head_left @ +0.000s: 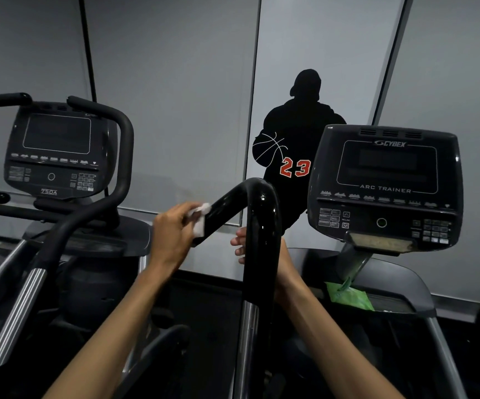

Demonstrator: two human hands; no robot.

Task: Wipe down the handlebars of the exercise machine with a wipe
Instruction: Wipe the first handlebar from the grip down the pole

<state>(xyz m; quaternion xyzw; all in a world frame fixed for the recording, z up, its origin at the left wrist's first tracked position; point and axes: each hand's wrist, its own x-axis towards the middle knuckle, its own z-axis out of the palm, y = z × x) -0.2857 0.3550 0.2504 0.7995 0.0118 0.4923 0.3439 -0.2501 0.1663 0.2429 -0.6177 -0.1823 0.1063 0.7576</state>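
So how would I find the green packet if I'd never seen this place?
Find the screen on the right that says ARC TRAINER. Follow its post down to the grey ledge below. The green packet lies there at the foot of the post, the only bright green thing among black and grey machines.

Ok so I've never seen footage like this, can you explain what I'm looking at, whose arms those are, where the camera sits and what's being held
The single picture comes from a camera worn on a person's head, looking forward and down, so the two arms are the wearer's own. They stand at a Cybex Arc Trainer, a gym machine; its console is at right. The left hand presses a white wipe against the glossy black curved handlebar. The right hand is mostly hidden behind that bar, fingertips showing past it, so its grip is unclear. A green wipes packet lies on the ledge below the console. A second machine, marked 750A, stands at left.
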